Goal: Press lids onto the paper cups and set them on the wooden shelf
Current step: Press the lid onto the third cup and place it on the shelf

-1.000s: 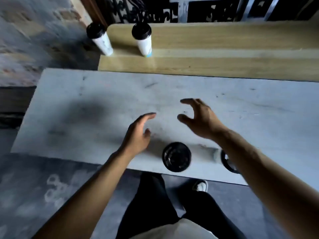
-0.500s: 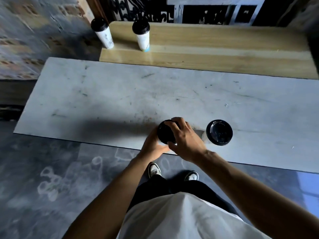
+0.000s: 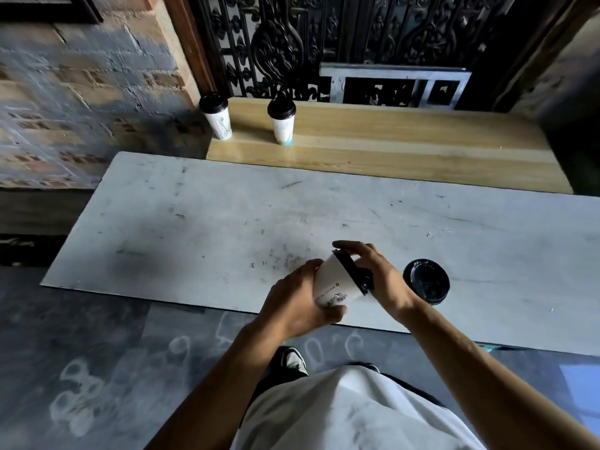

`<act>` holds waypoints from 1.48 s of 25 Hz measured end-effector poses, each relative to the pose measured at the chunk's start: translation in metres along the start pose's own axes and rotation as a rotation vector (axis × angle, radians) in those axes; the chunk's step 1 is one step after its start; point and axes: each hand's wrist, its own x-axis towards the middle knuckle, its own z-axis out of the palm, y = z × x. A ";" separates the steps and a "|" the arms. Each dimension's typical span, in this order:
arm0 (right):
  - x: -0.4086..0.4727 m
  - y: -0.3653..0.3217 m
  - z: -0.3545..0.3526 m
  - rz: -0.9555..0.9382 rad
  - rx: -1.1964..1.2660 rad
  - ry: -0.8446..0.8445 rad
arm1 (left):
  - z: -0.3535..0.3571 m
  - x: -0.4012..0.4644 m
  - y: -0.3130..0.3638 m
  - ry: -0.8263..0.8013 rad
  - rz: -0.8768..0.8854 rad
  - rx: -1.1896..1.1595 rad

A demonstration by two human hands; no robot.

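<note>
A white paper cup [image 3: 332,282] is held tilted above the table's near edge, its mouth turned to the right. My left hand [image 3: 297,305] wraps its body from below. My right hand [image 3: 378,276] covers the black lid [image 3: 352,271] on its rim. Another lidded cup [image 3: 426,280] stands on the white table [image 3: 194,222] just right of my hands. Two lidded cups [image 3: 218,116] [image 3: 281,121] stand at the left end of the wooden shelf [image 3: 406,141].
A brick wall [image 3: 81,92] rises on the left and a dark ornate metal grille [image 3: 324,43] stands behind the shelf. My feet and the grey floor [image 3: 97,368] show below the table's near edge.
Both hands came down onto the cup near the table edge, then lifted and tilted it sideways. My view has pulled back and up.
</note>
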 end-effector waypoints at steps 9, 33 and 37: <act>0.012 -0.002 0.023 -0.025 -0.009 0.111 | -0.017 0.002 0.023 0.018 -0.014 0.214; 0.009 0.033 0.015 0.040 0.614 -0.120 | -0.009 0.014 0.051 0.112 -0.586 -0.796; 0.008 0.031 0.014 0.035 0.587 -0.106 | -0.011 0.013 0.054 0.088 -0.529 -0.749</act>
